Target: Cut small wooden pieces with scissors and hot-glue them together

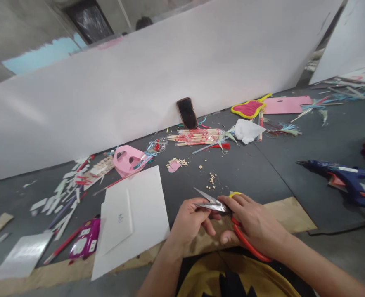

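My right hand (253, 218) is closed around the handles of a pair of scissors (217, 206), which have one red and one yellow handle. The blades stand apart and point left toward my left hand (190, 220). The fingers of my left hand are pinched close to the blades; whatever they hold is too small to make out. Just beyond the scissors lie several small pale cut pieces (212, 180). More of them surround a pink scrap (174, 166) farther back.
White sheets (151, 198) and a purple case (86, 239) lie left, near scattered strips (67, 185). A phone (187, 112) leans against the white partition (123, 90), behind bundled sticks (197, 137). On the right rests a blue glue gun (343, 177) with its cord.
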Demonstrator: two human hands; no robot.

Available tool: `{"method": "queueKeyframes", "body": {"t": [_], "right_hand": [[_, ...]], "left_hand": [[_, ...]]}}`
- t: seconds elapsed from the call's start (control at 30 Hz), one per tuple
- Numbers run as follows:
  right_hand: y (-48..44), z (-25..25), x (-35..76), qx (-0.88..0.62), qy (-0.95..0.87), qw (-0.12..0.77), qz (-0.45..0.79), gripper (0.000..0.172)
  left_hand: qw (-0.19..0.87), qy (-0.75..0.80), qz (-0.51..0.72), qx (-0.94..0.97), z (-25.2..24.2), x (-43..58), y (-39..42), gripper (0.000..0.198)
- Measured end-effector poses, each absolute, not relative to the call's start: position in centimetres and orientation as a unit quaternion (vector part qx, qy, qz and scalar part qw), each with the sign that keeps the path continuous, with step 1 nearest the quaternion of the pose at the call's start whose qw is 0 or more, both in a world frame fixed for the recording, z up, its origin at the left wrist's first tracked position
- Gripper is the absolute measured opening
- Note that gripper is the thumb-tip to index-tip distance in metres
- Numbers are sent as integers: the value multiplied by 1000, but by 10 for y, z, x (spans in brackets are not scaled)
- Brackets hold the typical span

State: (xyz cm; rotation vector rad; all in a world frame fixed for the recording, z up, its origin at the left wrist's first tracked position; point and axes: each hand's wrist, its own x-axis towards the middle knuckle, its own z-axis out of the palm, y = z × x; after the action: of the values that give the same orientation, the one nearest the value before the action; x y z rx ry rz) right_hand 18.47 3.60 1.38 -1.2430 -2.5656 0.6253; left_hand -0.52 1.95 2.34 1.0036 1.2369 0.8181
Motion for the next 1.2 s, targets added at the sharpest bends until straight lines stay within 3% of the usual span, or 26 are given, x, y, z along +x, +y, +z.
{"method": "queueKeyframes", "body": {"t": [0.1, 0.2, 0.63, 0.97, 1.2], "right_hand": [[37, 14, 185, -409, -876, 113, 229, 50], [38, 10, 184, -407, -871, 124, 245, 42], [32, 13, 172, -478, -822, 107, 289, 29], [38, 13, 175, -471, -838, 112, 251, 35], [39, 11, 177, -458, -858, 121, 201, 58]], "left_hand": [[650, 528, 334, 433, 25, -8, 20, 22], [631, 535, 344, 444, 25, -6, 21, 24], [422, 596, 395, 557, 13, 4, 16, 27], [437, 617, 431, 493, 10, 6, 19, 21], [481, 601, 449, 454, 12, 6, 19, 20]]}}
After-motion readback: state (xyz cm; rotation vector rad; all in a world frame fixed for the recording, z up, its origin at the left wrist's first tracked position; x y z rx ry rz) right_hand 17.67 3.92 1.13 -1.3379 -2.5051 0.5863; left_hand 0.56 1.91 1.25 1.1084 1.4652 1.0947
